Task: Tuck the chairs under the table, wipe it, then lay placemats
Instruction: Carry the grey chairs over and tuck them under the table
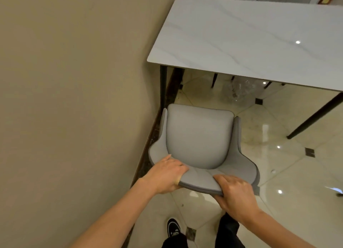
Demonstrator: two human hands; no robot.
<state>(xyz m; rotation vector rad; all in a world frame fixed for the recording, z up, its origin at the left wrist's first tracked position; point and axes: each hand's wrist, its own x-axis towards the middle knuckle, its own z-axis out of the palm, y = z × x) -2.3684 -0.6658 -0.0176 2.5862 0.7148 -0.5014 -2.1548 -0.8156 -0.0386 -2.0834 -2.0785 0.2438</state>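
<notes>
A grey upholstered chair stands on the floor in front of the near edge of the white marble-look table, its seat fully outside the tabletop. My left hand grips the left part of the curved backrest top. On the right part of that backrest my right hand is clamped, fingers wrapped under the rim. The chair sits close to the wall on its left. The tabletop is bare.
A beige wall with a dark baseboard runs along the left. Black table legs angle down at the right and stand by the wall. Crumpled clear plastic lies under the table. Glossy tiled floor spreads to the right.
</notes>
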